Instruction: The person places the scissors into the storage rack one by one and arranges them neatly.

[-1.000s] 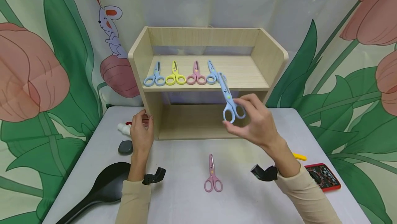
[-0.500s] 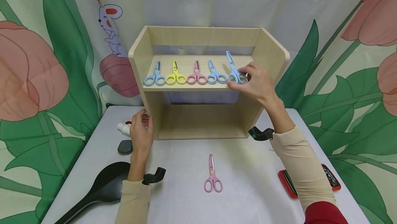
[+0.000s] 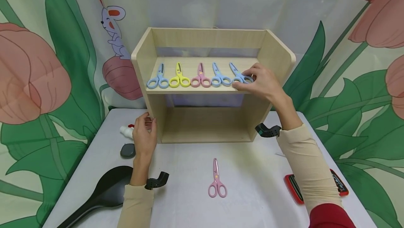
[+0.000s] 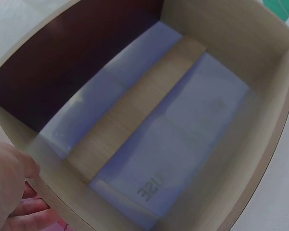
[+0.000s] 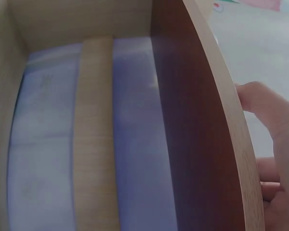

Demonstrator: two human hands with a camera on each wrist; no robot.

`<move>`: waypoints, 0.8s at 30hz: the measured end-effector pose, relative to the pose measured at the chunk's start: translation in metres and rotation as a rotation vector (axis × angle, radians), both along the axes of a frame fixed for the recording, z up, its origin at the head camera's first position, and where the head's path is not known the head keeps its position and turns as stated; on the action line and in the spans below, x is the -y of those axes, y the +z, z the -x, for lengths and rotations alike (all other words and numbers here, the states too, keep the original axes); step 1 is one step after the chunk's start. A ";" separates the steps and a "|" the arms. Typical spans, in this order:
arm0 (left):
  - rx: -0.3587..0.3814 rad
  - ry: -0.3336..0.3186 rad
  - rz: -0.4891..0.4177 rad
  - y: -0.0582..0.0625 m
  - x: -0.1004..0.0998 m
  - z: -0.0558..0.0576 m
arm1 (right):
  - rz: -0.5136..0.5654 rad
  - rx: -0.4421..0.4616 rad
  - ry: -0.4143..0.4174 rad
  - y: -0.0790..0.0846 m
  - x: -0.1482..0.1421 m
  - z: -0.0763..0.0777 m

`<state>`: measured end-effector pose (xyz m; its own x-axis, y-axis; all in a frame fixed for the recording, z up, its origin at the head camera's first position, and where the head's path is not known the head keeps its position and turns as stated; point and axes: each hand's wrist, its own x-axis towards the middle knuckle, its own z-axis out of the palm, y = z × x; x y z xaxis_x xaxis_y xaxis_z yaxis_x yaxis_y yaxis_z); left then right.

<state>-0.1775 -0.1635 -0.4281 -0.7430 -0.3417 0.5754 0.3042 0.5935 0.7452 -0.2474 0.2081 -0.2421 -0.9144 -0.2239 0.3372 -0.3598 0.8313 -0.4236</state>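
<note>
On the upper board of a pale wooden shelf (image 3: pixel 204 91), my right hand (image 3: pixel 263 84) pinches the handles of light blue scissors (image 3: pixel 236 72) at the right end of a row. Left of them lie another blue pair (image 3: pixel 219 75), pink scissors (image 3: pixel 200 77), yellow scissors (image 3: pixel 179 77) and a blue pair (image 3: pixel 158 77), blades pointing back. My left hand (image 3: pixel 145 133) holds the front edge of the shelf's left side, thumb at the edge. In the right wrist view the board hides the scissors; the thumb (image 5: pixel 255 94) shows at its edge. Another pink pair (image 3: pixel 216 180) lies on the table.
A black ladle-like utensil (image 3: pixel 113 184), a dark grey rounded item (image 3: pixel 127 150) and a white bottle with a red cap (image 3: pixel 126 131) lie at the left. Red-and-black items (image 3: pixel 293 187) lie partly under the right forearm. The shelf's lower compartment (image 3: pixel 205 122) faces forward.
My right hand has carried the blue scissors up and back onto the upper board, right of the other blue pair, and their blades have lowered. The left hand has stayed put.
</note>
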 end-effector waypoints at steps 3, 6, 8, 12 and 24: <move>0.004 -0.002 -0.003 0.000 0.000 0.000 | -0.009 0.028 0.002 0.002 0.000 -0.001; -0.001 0.001 0.002 -0.001 0.000 0.000 | -0.012 0.036 0.007 0.002 -0.001 -0.001; -0.009 0.003 0.006 -0.001 0.000 0.001 | -0.001 0.025 0.010 0.001 -0.001 -0.002; -0.015 0.012 0.010 -0.001 0.000 0.001 | 0.119 -0.086 0.024 -0.007 0.001 -0.006; -0.006 0.014 0.014 0.000 -0.001 0.000 | 0.334 -0.506 0.143 -0.065 0.009 -0.053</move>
